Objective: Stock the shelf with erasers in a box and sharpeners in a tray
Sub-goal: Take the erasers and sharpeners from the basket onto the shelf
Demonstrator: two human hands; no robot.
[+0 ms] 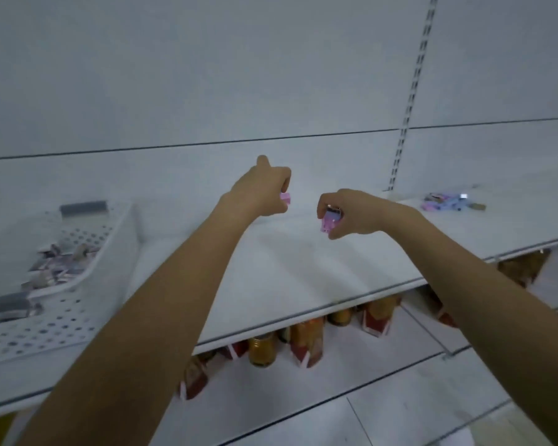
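At the far left a perforated white tray (87, 272) sits on the shelf (303, 278), tilted in this view, with a jumble of small packaged pieces (58, 268) inside; they are too blurred to tell erasers from sharpeners. Over the middle of the shelf the left hand (261, 191) is stretched forward, its fingers curled down and pinching a small pink block (285, 198), with the thumb sticking up clear of it. Just beside it, apart from it, the right hand (348, 214) has its fingers and thumb closed round a pink and purple piece (331, 219) that carries a dark metal-looking strip on top. Both pieces are held just above the bare shelf surface, not resting on it. Farther right a heap of small purple and pink packets (448, 202) lies on the next shelf section. Below the shelf stand amber jars (261, 350) and red cartons (306, 344). No label or writing anywhere is sharp enough to read.
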